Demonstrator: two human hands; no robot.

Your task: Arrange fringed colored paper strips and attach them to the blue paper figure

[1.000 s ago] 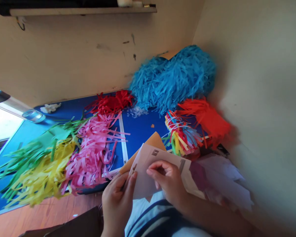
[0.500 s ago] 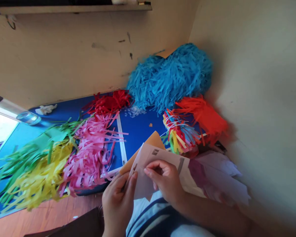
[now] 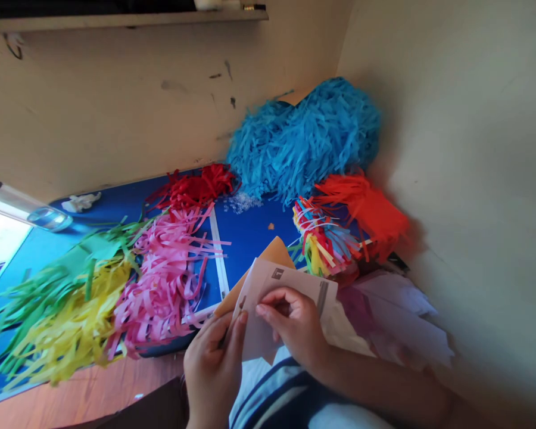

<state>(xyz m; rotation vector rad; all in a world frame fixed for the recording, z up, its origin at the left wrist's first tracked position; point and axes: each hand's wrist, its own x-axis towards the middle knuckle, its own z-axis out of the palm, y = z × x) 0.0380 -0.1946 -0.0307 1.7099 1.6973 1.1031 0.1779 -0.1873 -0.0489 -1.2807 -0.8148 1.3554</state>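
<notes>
A white printed sheet of paper [image 3: 265, 326] lies over a tan card or envelope [image 3: 274, 250], both held above my lap. My left hand [image 3: 215, 351] pinches their left edge between thumb and fingers. A small dark spot or object shows by the thumb tip, too small to name. Over the middle of the sheet, my right hand [image 3: 292, 325] is closed in a pinch, thumb against index finger. Whatever sits between those fingertips cannot be made out. A bundle of multicoloured paper strips [image 3: 324, 235] lies just beyond the paper.
On the blue table [image 3: 245, 229] lie green [image 3: 84, 250], yellow [image 3: 75, 316], pink [image 3: 165, 274], red [image 3: 199, 186] and orange [image 3: 366, 205] fringed paper. A large blue fringed piece [image 3: 308, 140] leans in the wall corner. A clear bottle [image 3: 31, 211] is at left, loose papers [image 3: 393, 316] at right.
The whole view has shifted slightly. Both hands keep nearly the same pose on the paper, with the right hand's pinch still over its middle.
</notes>
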